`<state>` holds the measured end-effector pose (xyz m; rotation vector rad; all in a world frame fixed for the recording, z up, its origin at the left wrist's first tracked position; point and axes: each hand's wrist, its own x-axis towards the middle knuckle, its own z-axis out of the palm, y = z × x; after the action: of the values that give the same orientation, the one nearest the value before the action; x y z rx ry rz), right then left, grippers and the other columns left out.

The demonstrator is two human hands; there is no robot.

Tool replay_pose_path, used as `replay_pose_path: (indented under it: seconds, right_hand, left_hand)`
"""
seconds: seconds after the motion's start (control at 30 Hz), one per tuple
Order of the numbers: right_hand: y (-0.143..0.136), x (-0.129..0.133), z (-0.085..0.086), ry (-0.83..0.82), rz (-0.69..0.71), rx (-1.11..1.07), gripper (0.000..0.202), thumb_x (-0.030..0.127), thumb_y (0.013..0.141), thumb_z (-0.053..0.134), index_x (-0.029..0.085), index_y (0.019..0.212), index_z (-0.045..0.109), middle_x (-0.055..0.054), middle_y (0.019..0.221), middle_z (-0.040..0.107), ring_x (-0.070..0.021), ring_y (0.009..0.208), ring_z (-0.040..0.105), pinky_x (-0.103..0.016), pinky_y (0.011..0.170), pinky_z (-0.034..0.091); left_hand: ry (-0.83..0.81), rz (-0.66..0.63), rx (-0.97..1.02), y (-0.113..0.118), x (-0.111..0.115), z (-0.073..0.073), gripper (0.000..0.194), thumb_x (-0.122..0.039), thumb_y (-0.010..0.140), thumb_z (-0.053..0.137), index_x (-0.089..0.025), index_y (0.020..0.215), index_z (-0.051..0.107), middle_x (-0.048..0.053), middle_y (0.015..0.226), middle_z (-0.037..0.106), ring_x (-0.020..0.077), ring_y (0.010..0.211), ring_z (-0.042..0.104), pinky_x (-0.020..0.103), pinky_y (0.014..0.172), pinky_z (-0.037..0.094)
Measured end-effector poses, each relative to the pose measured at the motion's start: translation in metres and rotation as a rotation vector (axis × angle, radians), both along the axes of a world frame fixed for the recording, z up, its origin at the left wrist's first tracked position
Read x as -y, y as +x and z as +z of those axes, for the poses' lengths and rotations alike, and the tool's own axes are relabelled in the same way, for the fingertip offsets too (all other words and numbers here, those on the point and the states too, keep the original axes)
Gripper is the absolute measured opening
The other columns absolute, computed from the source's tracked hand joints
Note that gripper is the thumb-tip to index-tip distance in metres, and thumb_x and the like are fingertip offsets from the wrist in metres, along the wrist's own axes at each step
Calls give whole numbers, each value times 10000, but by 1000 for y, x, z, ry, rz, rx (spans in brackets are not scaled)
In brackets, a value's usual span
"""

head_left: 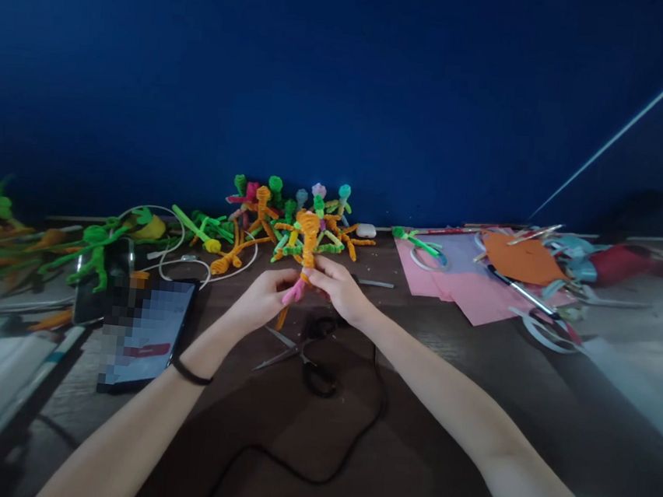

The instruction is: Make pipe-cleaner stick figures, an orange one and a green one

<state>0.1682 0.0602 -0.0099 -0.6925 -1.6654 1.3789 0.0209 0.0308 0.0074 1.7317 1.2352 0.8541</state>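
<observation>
Both hands meet over the middle of the table around an orange and pink pipe-cleaner figure (308,234), its wound orange head pointing up. My left hand (268,295) is closed on the pink lower part, and one orange strand hangs below it. From the other side, my right hand (336,286) pinches the orange body just above the pink. Open-bladed scissors (297,349) with black handles lie on the table under my hands. Behind the held figure stands a cluster of similar pipe-cleaner figures (275,188) in green, orange, pink and blue.
A phone (150,333) with a lit screen lies left of my forearm. Green pipe-cleaner pieces and a white cable (183,238) are behind it. Pink paper sheets (473,293) and orange paper (524,258) lie at right. A black cord (347,453) runs across the front.
</observation>
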Motion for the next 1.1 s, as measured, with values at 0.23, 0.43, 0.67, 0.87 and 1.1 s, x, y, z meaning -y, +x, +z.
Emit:
replay_pose_path:
  seconds: [0.23, 0.43, 0.67, 0.87, 1.1]
  right_hand:
    - [6, 2, 8, 273, -85, 186, 139, 285, 800, 448, 161, 750, 488, -14, 725, 500, -136, 694, 464, -264, 671, 361]
    - [3, 4, 7, 205, -36, 168, 148, 266, 787, 455, 155, 694, 484, 10, 661, 461, -112, 646, 411, -238, 620, 343]
    - [-3, 4, 4, -114, 42, -32, 163, 290, 749, 495, 170, 658, 431, 46, 569, 329, -65, 490, 298, -204, 470, 253]
    - [1, 0, 2, -99, 84, -7, 203, 311, 754, 485, 177, 634, 393, 56, 545, 304, -59, 462, 273, -210, 457, 230]
    - [5, -1, 4, 204, -83, 231, 232, 308, 781, 439, 169, 606, 376, 40, 565, 366, -80, 540, 336, -213, 508, 257]
  left_hand:
    - [98, -27, -234, -8, 0, 5, 174, -280, 706, 470, -137, 638, 543, 2, 624, 543, 125, 606, 472, 219, 572, 372]
    - [250, 62, -471, -9, 3, 8, 186, -248, 730, 436, -150, 609, 537, 9, 590, 540, 118, 550, 455, 216, 513, 323]
    - [375, 142, -479, -6, 3, 11, 204, -255, 736, 446, -162, 558, 480, 4, 595, 494, 112, 556, 445, 217, 520, 319]
    - [375, 254, -420, -5, 5, 18, 201, -264, 733, 463, -158, 565, 495, -3, 597, 497, 118, 581, 466, 224, 555, 342]
    - [377, 291, -400, -7, 10, 26, 207, -319, 763, 462, -164, 658, 549, 11, 662, 559, 127, 603, 495, 228, 567, 361]
